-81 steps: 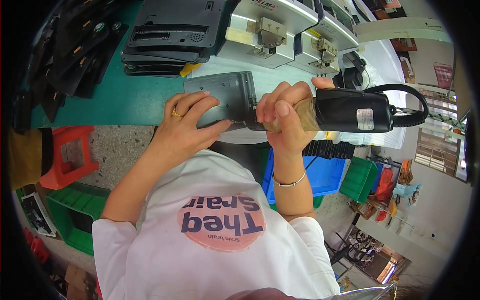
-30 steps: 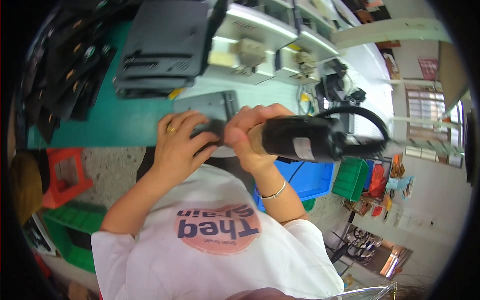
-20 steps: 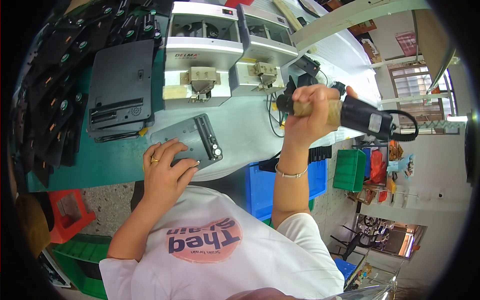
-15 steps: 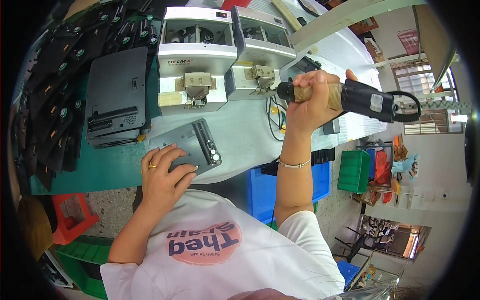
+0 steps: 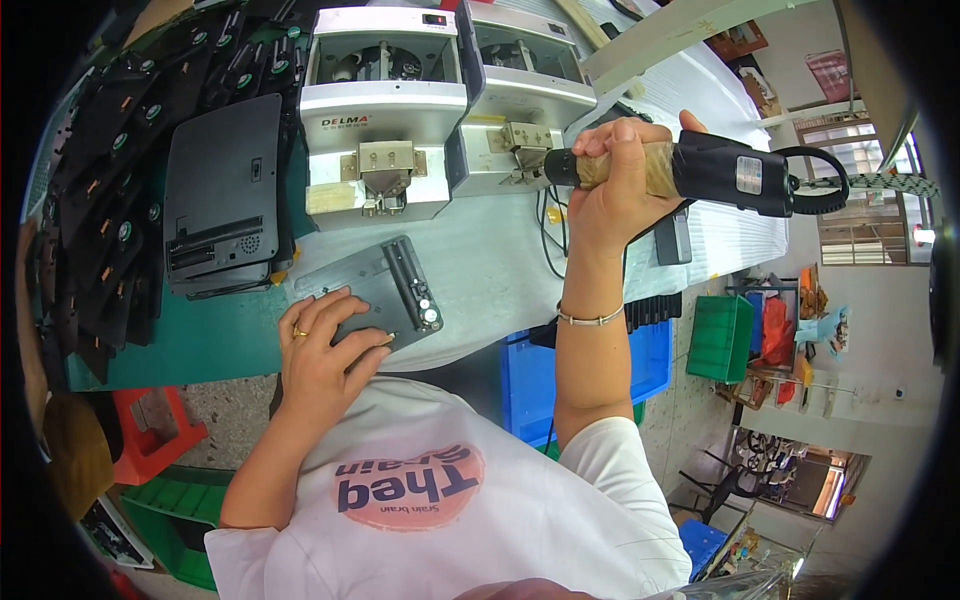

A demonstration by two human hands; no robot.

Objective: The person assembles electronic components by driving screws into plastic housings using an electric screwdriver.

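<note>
My right hand (image 5: 625, 190) is wrapped round a black electric screwdriver (image 5: 735, 175) with tan tape on its grip. The screwdriver's front end is at the metal outlet of the right-hand screw feeder (image 5: 485, 150); its tip is hard to make out. My left hand (image 5: 325, 345) lies with fingers spread on a dark grey plastic panel (image 5: 350, 275) near the table's front edge. Along the panel's right side runs a black slotted strip with small silver and white round parts at its near end. Something tiny shows by my left fingertips, too small to name.
A second screw feeder (image 5: 380, 110) stands left of the first. Farther left are a stack of dark panels (image 5: 225, 180) and many black parts with green discs (image 5: 125, 232). A blue bin (image 5: 535, 385) sits below the table edge, and a red stool (image 5: 160, 430) stands on the floor.
The view has shifted slightly. My right hand and the screwdriver have moved a little up and left, and the tool's rear end has tipped slightly. My left hand stays on the panel.
</note>
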